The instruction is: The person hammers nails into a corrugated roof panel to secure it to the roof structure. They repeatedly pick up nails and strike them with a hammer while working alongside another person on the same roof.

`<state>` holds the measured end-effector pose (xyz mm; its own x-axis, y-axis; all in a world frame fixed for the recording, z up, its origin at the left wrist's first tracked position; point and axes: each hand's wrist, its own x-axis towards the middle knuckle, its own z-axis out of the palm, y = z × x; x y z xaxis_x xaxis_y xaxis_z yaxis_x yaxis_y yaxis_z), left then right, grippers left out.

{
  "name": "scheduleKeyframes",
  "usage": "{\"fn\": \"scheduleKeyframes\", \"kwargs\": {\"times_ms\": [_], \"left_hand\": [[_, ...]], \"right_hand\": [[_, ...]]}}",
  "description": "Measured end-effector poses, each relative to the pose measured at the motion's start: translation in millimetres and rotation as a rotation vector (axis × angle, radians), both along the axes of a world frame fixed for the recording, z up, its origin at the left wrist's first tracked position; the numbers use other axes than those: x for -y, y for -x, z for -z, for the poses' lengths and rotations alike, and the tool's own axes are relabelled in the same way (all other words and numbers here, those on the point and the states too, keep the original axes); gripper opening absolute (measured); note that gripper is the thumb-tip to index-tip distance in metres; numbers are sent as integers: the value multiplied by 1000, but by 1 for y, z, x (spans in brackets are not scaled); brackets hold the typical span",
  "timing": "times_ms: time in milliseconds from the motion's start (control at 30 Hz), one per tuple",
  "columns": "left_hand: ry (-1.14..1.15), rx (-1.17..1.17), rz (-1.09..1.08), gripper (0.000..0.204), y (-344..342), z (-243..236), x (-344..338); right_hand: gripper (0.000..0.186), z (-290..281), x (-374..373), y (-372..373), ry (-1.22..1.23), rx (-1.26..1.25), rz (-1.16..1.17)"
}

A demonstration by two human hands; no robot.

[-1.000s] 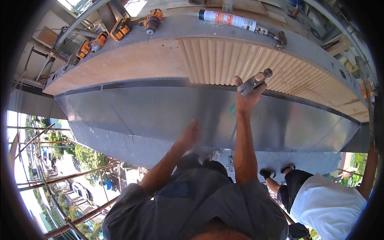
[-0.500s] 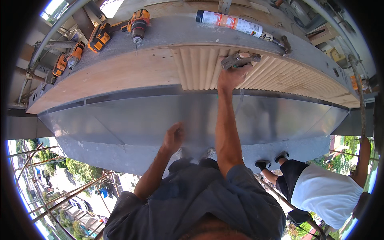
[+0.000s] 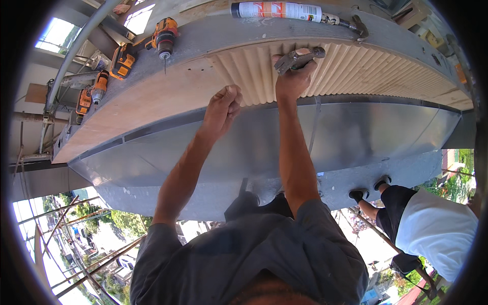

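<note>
Right hand (image 3: pixel 295 84) grips hammer (image 3: pixel 291 61); second hammer (image 3: pixel 348 24) upper right. Left hand (image 3: pixel 222 109) curled, contents unclear. Two drills (image 3: pixel 164 38) upper left.

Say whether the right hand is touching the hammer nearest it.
Touching: the head view shows the right hand closed around the hammer at its metal head.

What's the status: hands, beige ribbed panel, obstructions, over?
Right hand gripping grey metal hammer. Left hand curled, grip unclear. Both near panel; nothing else blocking it.

The hammer (image 3: pixel 290 62) is grey, the ribbed panel (image 3: pixel 351 67) beige, the drill (image 3: pixel 165 34) orange-and-black.
</note>
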<state>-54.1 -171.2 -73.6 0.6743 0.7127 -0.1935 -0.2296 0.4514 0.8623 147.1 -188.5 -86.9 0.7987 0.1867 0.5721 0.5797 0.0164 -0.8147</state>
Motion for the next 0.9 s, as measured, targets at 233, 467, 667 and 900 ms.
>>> {"fn": "scheduleKeyframes", "kwargs": {"times_ms": [233,467,667,900], "left_hand": [[119,71,265,27,-47,-30,-16],[350,-308,918,15,63,65,73],[568,-269,1165,15,224,107,126],[608,3,741,14,204,98,94]], "right_hand": [[42,77,132,51,62,-465,-53],[32,196,323,202,-26,-1149,112],[34,232,360,256,254,-585,310],[39,178,342,234,-133,-1135,114]]}}
